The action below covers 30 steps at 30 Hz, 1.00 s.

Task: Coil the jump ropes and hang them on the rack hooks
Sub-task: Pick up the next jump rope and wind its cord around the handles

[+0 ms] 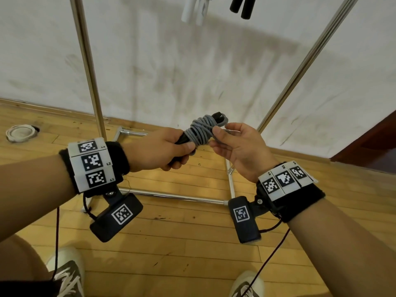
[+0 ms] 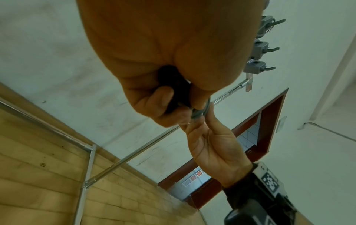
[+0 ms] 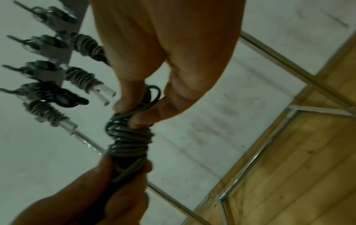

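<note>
Near, at chest level: left hand (image 1: 159,150) wrapped around black handles (image 1: 182,139), fingers curled tight. Grey jump rope (image 1: 200,130) wound in a thick bundle around those handles, held above wooden floor (image 1: 171,243). Right hand (image 1: 236,146) pinching the bundle's top turns between thumb and fingers (image 3: 123,105); a small loop (image 3: 154,92) sticking out there, possibly the loose end, though blurred. Risk: letting go before tucking that end, coils springing loose and unwinding. Farther: chrome rack (image 1: 90,67), coiled ropes (image 3: 80,77) already hanging from grey hooks (image 2: 258,67).
</note>
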Motion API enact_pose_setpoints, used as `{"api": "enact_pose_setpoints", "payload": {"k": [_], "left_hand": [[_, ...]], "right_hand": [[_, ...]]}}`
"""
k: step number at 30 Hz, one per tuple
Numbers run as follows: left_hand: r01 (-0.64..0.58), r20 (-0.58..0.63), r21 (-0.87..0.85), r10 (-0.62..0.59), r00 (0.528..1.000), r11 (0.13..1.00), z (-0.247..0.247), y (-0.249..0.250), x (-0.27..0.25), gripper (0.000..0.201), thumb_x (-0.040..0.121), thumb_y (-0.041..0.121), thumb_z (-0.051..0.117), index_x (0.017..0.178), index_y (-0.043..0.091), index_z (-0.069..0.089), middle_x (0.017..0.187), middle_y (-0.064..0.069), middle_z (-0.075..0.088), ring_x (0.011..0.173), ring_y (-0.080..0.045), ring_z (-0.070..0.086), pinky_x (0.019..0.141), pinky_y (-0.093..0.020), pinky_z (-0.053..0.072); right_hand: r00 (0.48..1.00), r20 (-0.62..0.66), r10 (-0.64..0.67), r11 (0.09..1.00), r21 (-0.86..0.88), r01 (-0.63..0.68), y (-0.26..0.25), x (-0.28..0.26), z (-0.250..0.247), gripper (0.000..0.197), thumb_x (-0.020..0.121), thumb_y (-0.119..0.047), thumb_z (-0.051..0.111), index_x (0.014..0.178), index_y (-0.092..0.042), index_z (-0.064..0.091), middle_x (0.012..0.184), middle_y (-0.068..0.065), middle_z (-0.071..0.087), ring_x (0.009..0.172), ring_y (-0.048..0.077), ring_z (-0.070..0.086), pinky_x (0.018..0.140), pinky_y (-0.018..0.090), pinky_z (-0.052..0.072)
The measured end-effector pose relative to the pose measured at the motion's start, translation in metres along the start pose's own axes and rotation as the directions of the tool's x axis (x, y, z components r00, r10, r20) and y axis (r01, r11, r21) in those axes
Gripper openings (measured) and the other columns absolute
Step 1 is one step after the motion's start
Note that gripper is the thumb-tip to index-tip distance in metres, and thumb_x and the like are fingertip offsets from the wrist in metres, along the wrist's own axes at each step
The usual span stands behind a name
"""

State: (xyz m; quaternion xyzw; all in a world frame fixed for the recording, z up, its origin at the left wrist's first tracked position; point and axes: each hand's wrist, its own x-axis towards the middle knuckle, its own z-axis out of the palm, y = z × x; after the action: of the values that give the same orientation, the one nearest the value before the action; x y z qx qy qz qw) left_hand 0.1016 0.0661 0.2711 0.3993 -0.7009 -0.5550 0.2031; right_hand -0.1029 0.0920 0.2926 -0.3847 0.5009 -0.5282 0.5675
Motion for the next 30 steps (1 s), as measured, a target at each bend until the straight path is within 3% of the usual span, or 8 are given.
{"api": "enact_pose_setpoints", "payload": {"k": [6, 9, 11, 14, 18, 21, 24, 30], "left_hand": [[-0.051, 0.132, -0.086, 0.062, 0.989, 0.995, -0.005, 0.001, -0.004, 0.033, 0.097, 0.037, 0.051, 0.101, 0.005, 0.055, 0.076, -0.008, 0.059, 0.059, -0.017, 0.053, 0.05, -0.025, 0.042], [0.009, 0.075, -0.037, -0.006, 0.997, 0.999, -0.007, 0.007, -0.004, 0.061, 0.094, 0.062, 0.045, 0.105, 0.004, 0.06, 0.083, -0.011, 0.071, 0.068, -0.025, 0.066, 0.06, -0.032, 0.053], [0.005, -0.041, 0.098, 0.0, 0.999, 0.995, -0.009, 0.01, -0.002, 0.066, 0.086, 0.068, 0.039, 0.108, 0.01, 0.061, 0.089, -0.009, 0.075, 0.073, -0.02, 0.071, 0.064, -0.028, 0.055], [-0.096, -0.149, 0.144, 0.118, 0.982, 0.985, -0.009, 0.013, -0.002, 0.055, 0.088, 0.062, 0.039, 0.115, 0.015, 0.052, 0.089, -0.004, 0.073, 0.067, -0.008, 0.069, 0.054, -0.017, 0.048], [-0.101, -0.056, -0.079, 0.097, 0.994, 0.992, -0.002, 0.012, -0.004, 0.061, 0.09, 0.059, 0.039, 0.119, 0.007, 0.05, 0.097, -0.012, 0.069, 0.08, -0.021, 0.073, 0.071, -0.035, 0.058], [-0.078, -0.083, -0.081, 0.071, 0.994, 0.994, 0.003, 0.01, -0.005, 0.056, 0.093, 0.059, 0.037, 0.116, 0.01, 0.051, 0.089, -0.01, 0.066, 0.067, -0.022, 0.067, 0.058, -0.034, 0.056], [-0.064, -0.121, -0.118, 0.05, 0.991, 0.991, 0.004, 0.009, -0.002, 0.055, 0.091, 0.061, 0.041, 0.119, 0.014, 0.053, 0.09, -0.013, 0.064, 0.066, -0.023, 0.065, 0.057, -0.037, 0.055], [-0.066, -0.175, -0.187, 0.033, 0.984, 0.98, -0.004, 0.007, 0.0, 0.036, 0.1, 0.049, 0.045, 0.118, 0.02, 0.055, 0.09, -0.013, 0.065, 0.067, -0.027, 0.065, 0.055, -0.037, 0.054]], "right_hand": [[0.987, 0.163, -0.011, 1.0, 0.006, 0.01, 0.004, -0.001, -0.003, 0.04, 0.075, -0.02, 0.069, 0.11, -0.002, 0.065, 0.086, 0.007, 0.069, 0.068, 0.012, 0.063, 0.06, 0.019, 0.049], [0.986, 0.15, -0.072, 0.997, -0.029, 0.077, 0.008, -0.002, 0.0, 0.041, 0.073, -0.02, 0.07, 0.109, -0.001, 0.066, 0.091, 0.011, 0.07, 0.071, 0.013, 0.065, 0.063, 0.02, 0.052], [0.984, 0.135, -0.117, 0.991, -0.051, 0.125, 0.01, -0.004, 0.004, 0.038, 0.073, -0.02, 0.071, 0.106, -0.001, 0.068, 0.091, 0.014, 0.07, 0.071, 0.015, 0.066, 0.063, 0.021, 0.054], [0.98, 0.113, -0.162, 0.982, -0.084, 0.172, 0.011, -0.006, 0.011, 0.032, 0.074, -0.023, 0.072, 0.099, -0.004, 0.07, 0.082, 0.01, 0.072, 0.068, 0.014, 0.067, 0.06, 0.02, 0.054], [0.98, 0.106, -0.169, 0.973, -0.138, 0.183, 0.012, -0.008, 0.018, 0.025, 0.076, -0.018, 0.075, 0.096, -0.004, 0.071, 0.076, 0.009, 0.073, 0.064, 0.015, 0.068, 0.058, 0.022, 0.055], [0.986, 0.077, -0.145, 0.974, -0.164, 0.156, 0.013, -0.008, 0.023, 0.031, 0.071, -0.023, 0.078, 0.093, -0.003, 0.069, 0.073, 0.008, 0.073, 0.064, 0.015, 0.069, 0.057, 0.023, 0.055], [0.985, 0.017, -0.172, 0.977, -0.128, 0.172, 0.014, -0.007, 0.026, 0.029, 0.077, -0.015, 0.079, 0.097, 0.0, 0.063, 0.071, 0.007, 0.073, 0.062, 0.017, 0.07, 0.056, 0.024, 0.056], [0.97, 0.014, -0.243, 0.963, -0.114, 0.243, 0.017, -0.009, 0.023, 0.018, 0.097, -0.01, 0.056, 0.107, 0.002, 0.067, 0.091, 0.014, 0.075, 0.081, 0.026, 0.073, 0.071, 0.029, 0.058]]}}
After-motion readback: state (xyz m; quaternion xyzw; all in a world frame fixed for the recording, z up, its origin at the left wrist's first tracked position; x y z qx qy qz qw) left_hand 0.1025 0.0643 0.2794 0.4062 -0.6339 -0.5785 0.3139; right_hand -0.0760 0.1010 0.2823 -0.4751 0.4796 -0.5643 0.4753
